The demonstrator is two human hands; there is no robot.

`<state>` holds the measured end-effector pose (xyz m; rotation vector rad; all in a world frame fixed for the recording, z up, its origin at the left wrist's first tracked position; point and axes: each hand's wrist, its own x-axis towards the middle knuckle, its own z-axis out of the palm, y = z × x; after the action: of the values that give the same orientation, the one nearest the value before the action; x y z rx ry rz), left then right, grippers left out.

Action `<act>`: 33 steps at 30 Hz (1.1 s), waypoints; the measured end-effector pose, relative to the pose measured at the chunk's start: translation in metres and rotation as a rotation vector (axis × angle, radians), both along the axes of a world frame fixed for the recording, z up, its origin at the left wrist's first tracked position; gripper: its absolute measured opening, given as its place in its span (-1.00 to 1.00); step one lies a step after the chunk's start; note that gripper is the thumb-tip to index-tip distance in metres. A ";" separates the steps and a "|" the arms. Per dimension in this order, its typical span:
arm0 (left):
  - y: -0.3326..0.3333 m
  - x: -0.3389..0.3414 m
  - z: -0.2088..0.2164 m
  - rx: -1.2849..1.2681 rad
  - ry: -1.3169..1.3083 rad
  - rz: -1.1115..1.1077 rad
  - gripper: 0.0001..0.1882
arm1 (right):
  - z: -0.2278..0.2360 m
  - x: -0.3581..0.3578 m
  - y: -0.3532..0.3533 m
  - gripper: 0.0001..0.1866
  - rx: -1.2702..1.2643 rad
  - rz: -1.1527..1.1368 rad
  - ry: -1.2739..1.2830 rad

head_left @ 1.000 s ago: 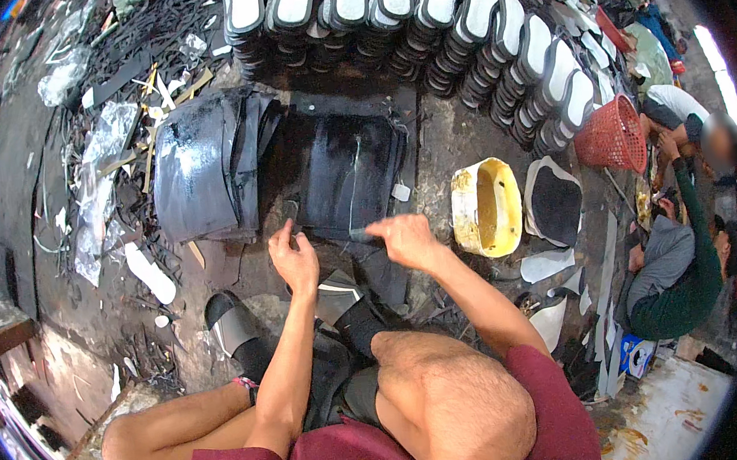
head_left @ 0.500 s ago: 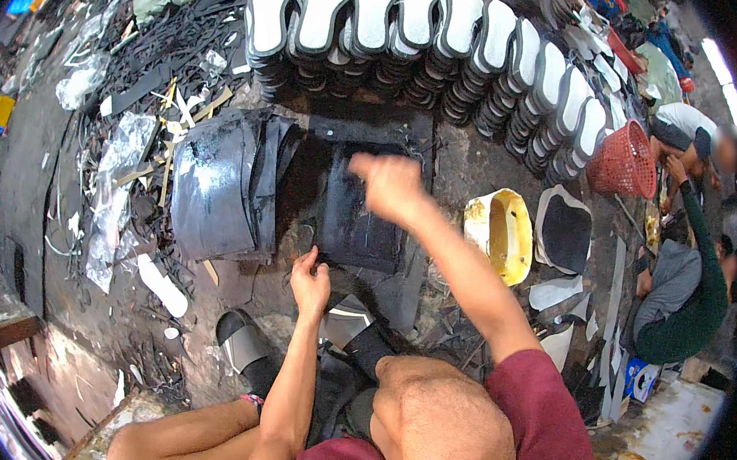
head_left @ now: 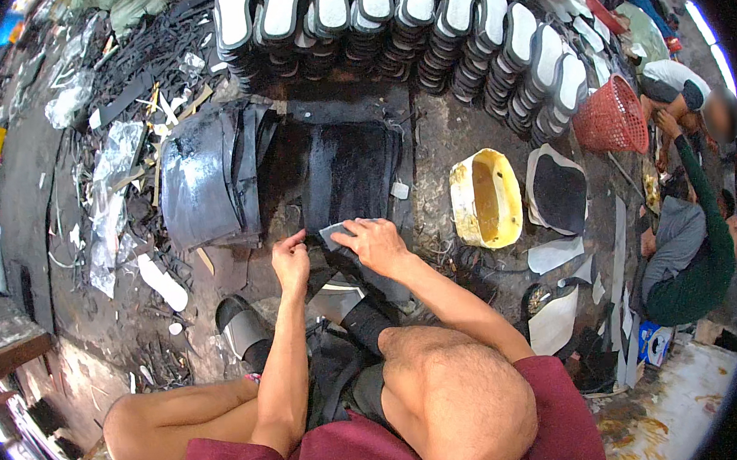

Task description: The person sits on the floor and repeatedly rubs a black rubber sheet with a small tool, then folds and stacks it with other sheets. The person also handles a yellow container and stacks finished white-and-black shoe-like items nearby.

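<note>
While both bare hands are at the near edge of the work, the chief item is a pile of thin black sheets (head_left: 350, 170), lying flat on the floor ahead of the person, with a dull sheen on top. Right hand (head_left: 371, 244): fingers bent over a small grey flat piece (head_left: 330, 235), apparently gripped, at the pile's near edge. Left hand (head_left: 291, 261): thumb and forefinger drawn together beside the near left corner; whether sheet lies between them cannot be told. Handling, by judgement: each sheet light, pliable, not fragile, likely tacky or slippery where it shines; best taken by a bare corner or the outer rim, away from the coated middle. Adjacent, left: a second pile of glossy dark sheets (head_left: 197, 179), curved at the edges. Right: one oval yellow-and-white tub (head_left: 464, 204), brownish within. Beyond: stacked white-topped insoles (head_left: 457, 1), set in an arc.
</note>
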<state>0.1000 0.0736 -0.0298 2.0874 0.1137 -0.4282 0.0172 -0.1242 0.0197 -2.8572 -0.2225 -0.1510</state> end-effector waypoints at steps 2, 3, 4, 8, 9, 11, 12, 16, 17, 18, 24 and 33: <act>0.003 0.002 -0.009 0.005 -0.114 -0.022 -0.68 | 0.007 -0.006 0.001 -0.55 0.028 0.029 0.078; -0.002 0.004 -0.008 -0.049 -0.104 -0.023 -0.70 | 0.014 -0.011 -0.003 -0.56 0.075 0.031 0.196; -0.008 0.005 -0.007 -0.103 -0.093 -0.025 -0.71 | 0.020 -0.016 -0.009 -0.57 0.123 0.033 0.314; -0.039 0.009 0.021 -0.678 0.221 0.246 -0.61 | 0.112 -0.007 -0.056 -0.67 1.009 -0.501 -0.328; -0.061 0.012 0.019 -0.685 0.155 0.334 -0.60 | 0.127 -0.009 -0.071 -0.64 1.295 -0.549 -0.444; -0.117 0.009 0.038 -0.708 0.325 0.375 -0.39 | 0.135 -0.027 -0.103 -0.60 1.268 -0.637 -0.649; -0.141 0.011 0.059 -0.715 0.546 0.331 -0.19 | 0.141 -0.039 -0.113 -0.59 1.199 -0.669 -0.680; -0.132 0.023 0.047 -0.417 0.181 -0.188 -0.21 | 0.142 -0.037 -0.081 -0.89 1.354 -0.835 -0.824; -0.131 0.022 0.070 -0.539 0.225 -0.192 -0.28 | 0.136 -0.048 -0.080 -0.90 1.324 -0.861 -0.803; -0.128 0.018 0.100 -0.660 0.277 -0.206 -0.35 | 0.132 -0.061 -0.082 -0.91 1.286 -0.891 -0.789; -0.005 0.090 0.179 -0.930 0.243 0.140 -0.36 | 0.101 -0.069 -0.069 -0.74 1.306 -0.822 -0.728; 0.064 0.072 0.128 0.094 -0.902 0.787 -0.56 | 0.105 -0.024 -0.082 -0.72 1.207 -0.649 -0.656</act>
<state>0.1720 0.1374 0.0987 1.9464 0.3926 0.9902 -0.0065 -0.2067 0.1247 -1.5025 0.5163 -0.9577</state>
